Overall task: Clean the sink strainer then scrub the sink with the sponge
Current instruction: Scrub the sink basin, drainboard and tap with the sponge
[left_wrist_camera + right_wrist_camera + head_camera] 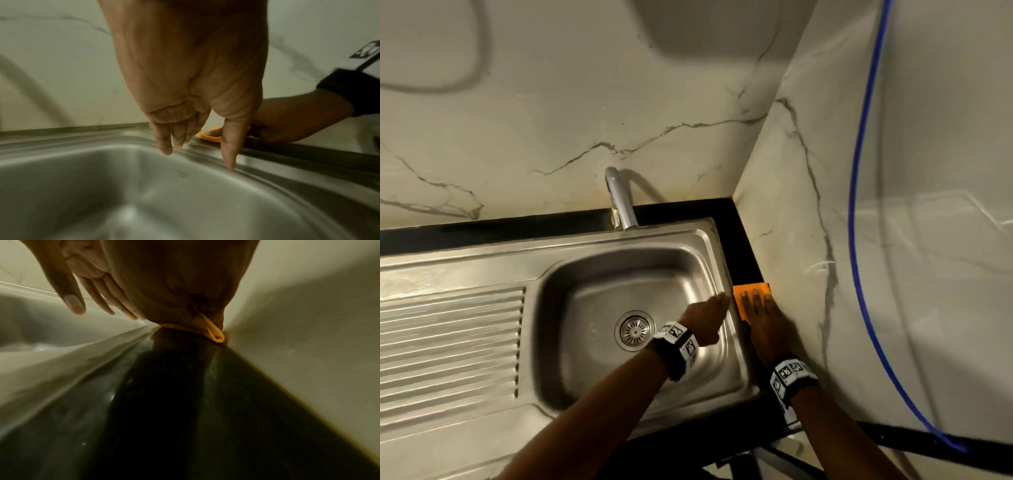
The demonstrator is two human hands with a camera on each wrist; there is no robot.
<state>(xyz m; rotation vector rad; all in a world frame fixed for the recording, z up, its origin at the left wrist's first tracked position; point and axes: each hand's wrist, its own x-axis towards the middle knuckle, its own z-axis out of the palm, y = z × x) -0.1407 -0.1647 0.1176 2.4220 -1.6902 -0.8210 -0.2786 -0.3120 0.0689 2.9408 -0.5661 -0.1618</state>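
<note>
A round metal strainer sits in the drain of the stainless steel sink. An orange sponge lies on the black counter strip right of the sink, against the side wall. My right hand presses flat on it with straight fingers. In the right wrist view the sponge's folded edge sticks out from under the palm. My left hand reaches over the basin's right side, empty, its straight fingertips touching the sink rim just beside the sponge.
A chrome faucet stands at the back of the sink. A ribbed drainboard fills the left. Marble walls close in behind and on the right, where a blue hose hangs. The black counter strip is narrow.
</note>
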